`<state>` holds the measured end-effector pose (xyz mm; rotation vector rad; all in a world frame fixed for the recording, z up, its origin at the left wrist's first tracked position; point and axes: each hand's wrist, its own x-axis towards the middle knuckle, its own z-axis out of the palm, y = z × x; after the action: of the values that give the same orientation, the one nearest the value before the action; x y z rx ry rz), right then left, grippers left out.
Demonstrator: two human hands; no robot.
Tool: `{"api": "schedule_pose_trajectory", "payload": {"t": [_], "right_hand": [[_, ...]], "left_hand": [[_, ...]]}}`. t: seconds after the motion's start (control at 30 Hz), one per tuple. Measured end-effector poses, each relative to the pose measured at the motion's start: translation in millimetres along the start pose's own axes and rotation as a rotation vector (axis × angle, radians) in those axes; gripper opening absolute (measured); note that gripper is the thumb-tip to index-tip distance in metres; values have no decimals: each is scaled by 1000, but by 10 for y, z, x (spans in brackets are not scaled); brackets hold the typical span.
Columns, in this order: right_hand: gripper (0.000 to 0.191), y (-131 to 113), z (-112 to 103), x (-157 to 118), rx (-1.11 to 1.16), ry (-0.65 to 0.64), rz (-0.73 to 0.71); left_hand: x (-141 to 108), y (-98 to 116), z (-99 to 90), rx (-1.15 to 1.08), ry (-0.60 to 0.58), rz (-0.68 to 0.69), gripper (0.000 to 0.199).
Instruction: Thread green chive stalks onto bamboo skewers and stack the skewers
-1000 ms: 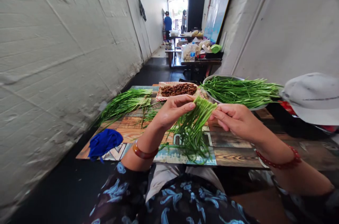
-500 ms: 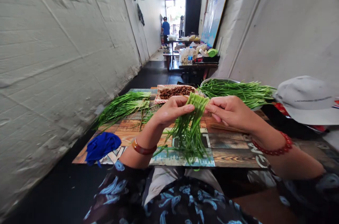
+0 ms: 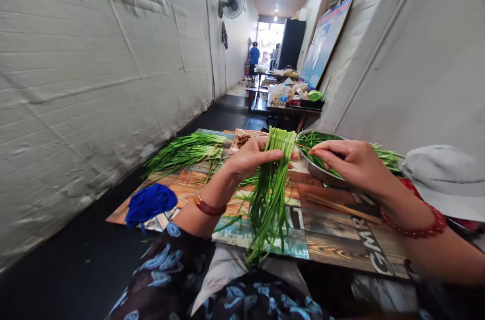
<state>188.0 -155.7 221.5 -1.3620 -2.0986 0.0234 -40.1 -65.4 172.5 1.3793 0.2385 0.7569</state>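
Note:
My left hand point(image 3: 252, 158) is closed round a bunch of green stalks point(image 3: 270, 199), pale ends up and thin leaves hanging over the table edge. To its right, my right hand point(image 3: 343, 158) pinches a thin brown stick point(image 3: 302, 146) whose other end meets the pale stalks near their top. More sticks point(image 3: 343, 208) lie on the wood-patterned table point(image 3: 333, 236). Behind my right hand, a metal bowl point(image 3: 322, 173) holds more green stalks. A loose pile of stalks point(image 3: 185, 152) is at the table's left.
A blue cloth point(image 3: 151, 204) lies at the near left corner. Behind my left hand is a patterned basket point(image 3: 237, 142) of brown items. A pale cap point(image 3: 443, 173) is at the right. Farther back stand tables with bags, a wall fan point(image 3: 232, 3) and a person in blue point(image 3: 253, 55).
My right hand has moved right, away from my left hand, with the stick now showing between them. The bunch is held more upright. The view has shifted, showing more of the bowl.

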Motion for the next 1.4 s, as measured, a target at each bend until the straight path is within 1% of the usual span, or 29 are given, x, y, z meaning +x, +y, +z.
{"api": "schedule_pose_trajectory", "payload": {"t": [0.1, 0.17, 0.23, 0.27, 0.3, 0.33, 0.4, 0.47, 0.5, 0.53, 0.57, 0.63, 0.7, 0.8, 0.83, 0.87, 0.9, 0.93, 0.97, 1.03, 1.07, 1.1, 1.17, 1.23, 1.3, 1.33, 1.4], "right_hand": [[22, -68, 13, 68, -20, 37, 3], [21, -116, 8, 129, -23, 63, 1], [20, -151, -15, 228, -6, 98, 22], [19, -163, -31, 298, 23, 118, 47], [19, -173, -48, 382, 74, 138, 80], [18, -187, -61, 481, 143, 153, 113], [18, -245, -55, 713, 318, 168, 157], [17, -377, 14, 965, 452, 196, 163], [16, -479, 77, 1090, 496, 221, 171], [15, -601, 157, 1212, 537, 236, 176], [16, -741, 252, 1332, 584, 228, 164], [21, -1049, 476, 1572, 669, 169, 189], [27, -1354, 718, 1821, 775, 82, 180], [36, -1727, 1055, 2200, 959, 15, 168], [37, -1814, 1160, 2316, 1042, 8, 160], [47, -1878, 1267, 2421, 1127, 4, 182], [52, -1915, 1383, 2509, 1218, 6, 210], [52, -1923, 1514, 2576, 1297, 9, 245], [44, -1902, 1664, 2616, 1370, 13, 292], [21, -1779, 2034, 2600, 1423, -19, 365], [19, -1681, 2250, 2543, 1490, -20, 480], [22, -1564, 2476, 2456, 1496, -5, 549], [29, -1292, 2927, 2218, 1468, -9, 661], [31, -1009, 3311, 1948, 1422, -32, 777], [31, -762, 3576, 1704, 1376, -74, 867], [30, -662, 3662, 1604, 1358, -104, 897], [24, -515, 3758, 1456, 1329, -173, 928]], "left_hand": [[-66, -96, -83, 29, -6, -79, 43], [-137, -186, -179, 68, 3, -136, 41], [-249, -284, -314, 114, 41, -145, 38], [-328, -336, -394, 137, 92, -122, 38], [-427, -391, -483, 158, 175, -84, 39], [-548, -451, -576, 177, 294, -38, 42], [-852, -598, -764, 217, 608, 42, 50], [-1207, -785, -922, 259, 924, 76, 54], [-1384, -890, -979, 284, 1041, 72, 54], [-1547, -996, -1019, 310, 1129, 64, 54], [-1689, -1098, -1040, 334, 1181, 40, 53], [-1887, -1273, -1038, 368, 1214, -22, 49], [-1967, -1389, -1007, 390, 1186, -75, 43], [-1936, -1469, -985, 405, 1133, -116, 35], [-1912, -1480, -993, 409, 1126, -127, 34], [-1889, -1488, -1007, 415, 1126, -136, 33], [-1872, -1495, -1025, 426, 1126, -146, 32], [-1862, -1500, -1044, 438, 1124, -155, 32], [-1860, -1504, -1062, 449, 1120, -163, 31], [-1874, -1506, -1086, 460, 1102, -173, 30], [-1887, -1505, -1091, 464, 1093, -175, 29], [-1901, -1501, -1092, 470, 1086, -179, 29], [-1928, -1488, -1089, 495, 1070, -190, 28], [-1948, -1476, -1085, 544, 1058, -208, 27], [-1963, -1471, -1087, 589, 1050, -220, 26], [-1969, -1473, -1090, 601, 1047, -225, 25], [-1982, -1484, -1098, 595, 1039, -235, 25]]}}
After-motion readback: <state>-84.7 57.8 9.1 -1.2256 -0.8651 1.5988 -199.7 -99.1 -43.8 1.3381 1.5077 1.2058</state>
